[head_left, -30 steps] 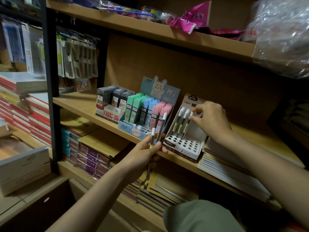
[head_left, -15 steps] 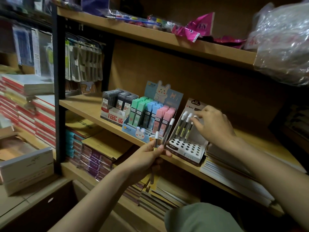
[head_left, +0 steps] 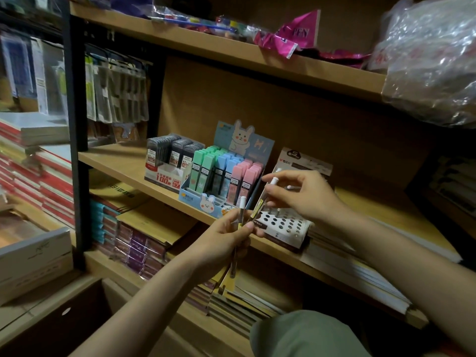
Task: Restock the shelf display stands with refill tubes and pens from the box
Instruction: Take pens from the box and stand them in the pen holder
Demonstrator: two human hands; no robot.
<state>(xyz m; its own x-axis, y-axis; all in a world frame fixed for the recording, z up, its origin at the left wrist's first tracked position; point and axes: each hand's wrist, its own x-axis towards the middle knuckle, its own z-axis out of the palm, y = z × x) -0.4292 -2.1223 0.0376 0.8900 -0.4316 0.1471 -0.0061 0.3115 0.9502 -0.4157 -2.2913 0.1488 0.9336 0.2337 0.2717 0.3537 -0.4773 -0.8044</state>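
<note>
Left hand [head_left: 221, 243]: we are holding a pen [head_left: 238, 234] upright, fingers curled round its barrel, white cap showing above the thumb and the dark lower end hanging below the palm.
Second pen [head_left: 262, 199]: we are pinching it near its white cap with the right hand, while its lower end is resting against the left hand's fingertips.
Right hand [head_left: 304, 195]: we are closing thumb and fingers on that pen, just to the right of the left hand.
Pen stand [head_left: 283, 225]: a white tray of round holes is sitting directly beyond both hands, most holes unfilled; the pens already in it are mostly hidden by the right hand.
Refill tubes [head_left: 224, 173]: green, blue and pink tubes are standing in a rabbit-printed stand [head_left: 242, 140] up and to the left of the hands.
How the pens look: slim, dark-barrelled, yellow-labelled, white-capped.
Risk: we judge the handover could fumble, as both hands are touching one pen; pulling too early could drop either pen onto the lower shelf.
Risk: a tilted pen could miss its small hole.
</note>
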